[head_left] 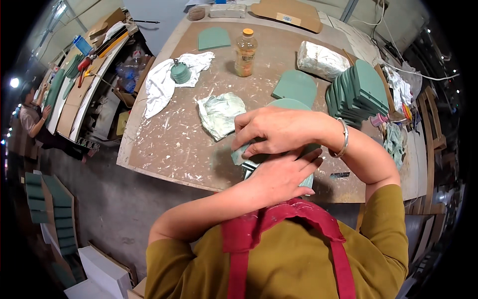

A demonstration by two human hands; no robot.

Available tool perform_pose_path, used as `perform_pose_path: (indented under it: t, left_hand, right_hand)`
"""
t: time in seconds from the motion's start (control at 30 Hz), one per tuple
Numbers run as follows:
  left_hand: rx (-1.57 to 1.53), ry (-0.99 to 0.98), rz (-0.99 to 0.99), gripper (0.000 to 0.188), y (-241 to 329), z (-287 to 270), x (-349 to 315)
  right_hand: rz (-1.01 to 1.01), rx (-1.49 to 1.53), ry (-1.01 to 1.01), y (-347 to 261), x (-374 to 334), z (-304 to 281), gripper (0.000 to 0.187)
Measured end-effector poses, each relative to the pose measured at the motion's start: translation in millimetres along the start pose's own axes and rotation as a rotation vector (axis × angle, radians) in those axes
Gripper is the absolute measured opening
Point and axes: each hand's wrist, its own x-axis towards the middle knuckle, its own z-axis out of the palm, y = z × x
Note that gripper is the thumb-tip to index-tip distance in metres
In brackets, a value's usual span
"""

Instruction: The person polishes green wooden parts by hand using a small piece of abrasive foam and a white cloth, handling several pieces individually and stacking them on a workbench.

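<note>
My right hand (274, 130), a silver bangle at its wrist, is crossed above my left hand. Its fingers are curled and pinch a small pale green flat piece (239, 155), whose material I cannot make out. My left hand (281, 175) lies flat with fingers stretched to the right, on a pale green piece (307, 180) at the table's near edge. Both hands hide most of that piece. Just beyond them shows the rounded top of a green panel (290, 103). A crumpled whitish-green cloth (222, 114) lies left of my right hand.
On the brown table (164, 144) stand a bottle with an orange cap (245, 54) and a leaning stack of green panels (356, 92). A white wrapped block (322, 61) and a white cloth (160, 89) with small green discs (180, 74) also lie there. Another person (32, 117) works far left.
</note>
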Motion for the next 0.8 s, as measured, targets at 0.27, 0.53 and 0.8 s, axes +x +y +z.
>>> perform_pose_path:
  t: [0.27, 0.53, 0.8]
  left_hand:
    - [0.101, -0.050, -0.020, 0.066, 0, -1, -1]
    - [0.137, -0.041, -0.003, 0.064, 3, -7, 4]
    - [0.172, -0.100, -0.004, 0.064, 4, -12, 8]
  right_hand:
    - [-0.113, 0.010, -0.034, 1, 12, -8, 0.027]
    - [0.131, -0.050, -0.052, 37, 4, -30, 0.026]
    - [0.281, -0.174, 0.068, 76, -20, -65, 0.027]
